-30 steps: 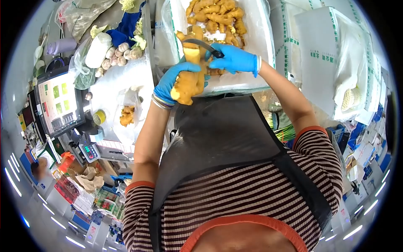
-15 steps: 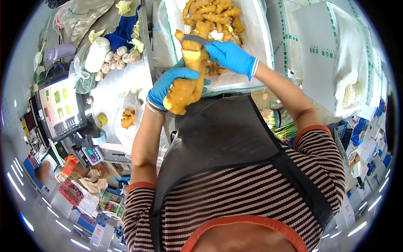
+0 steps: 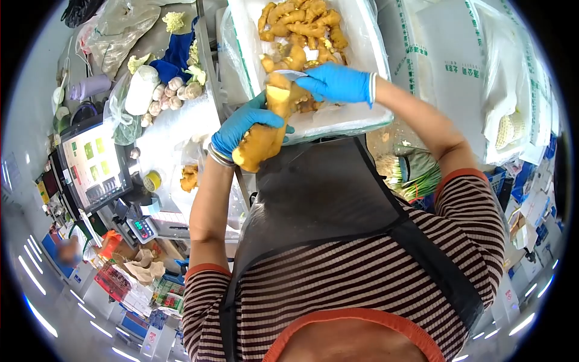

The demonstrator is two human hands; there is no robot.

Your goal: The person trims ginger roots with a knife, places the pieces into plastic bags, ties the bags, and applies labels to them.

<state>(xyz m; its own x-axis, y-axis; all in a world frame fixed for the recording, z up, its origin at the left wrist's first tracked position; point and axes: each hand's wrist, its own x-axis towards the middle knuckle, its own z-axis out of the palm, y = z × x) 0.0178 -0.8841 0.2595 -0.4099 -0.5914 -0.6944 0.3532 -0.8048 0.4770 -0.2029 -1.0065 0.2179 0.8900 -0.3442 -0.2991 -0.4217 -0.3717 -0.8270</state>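
My left hand (image 3: 246,123), in a blue glove, is wrapped round a large piece of ginger (image 3: 259,142) at the near edge of a white foam box (image 3: 329,123). A pale cut face shows near the ginger's upper end. My right hand (image 3: 341,83), also gloved in blue, grips a knife, whose handle is hidden in the fingers. The knife's blade (image 3: 289,73) lies across the ginger's upper end, just above the cut face. Behind both hands, more ginger (image 3: 304,23) is heaped inside the box.
Garlic bulbs (image 3: 172,93), a blue cloth (image 3: 176,54) and a bagged white vegetable (image 3: 142,90) lie on the metal counter at left. Below them are a screen (image 3: 93,166) and a scale (image 3: 142,228). Wrapped foam boxes (image 3: 449,72) stand at right, with green stalks (image 3: 422,184) nearer me.
My right hand has moved slightly right and down with the knife. The ginger's upper end sits a little lower, and the whole view has shifted slightly.
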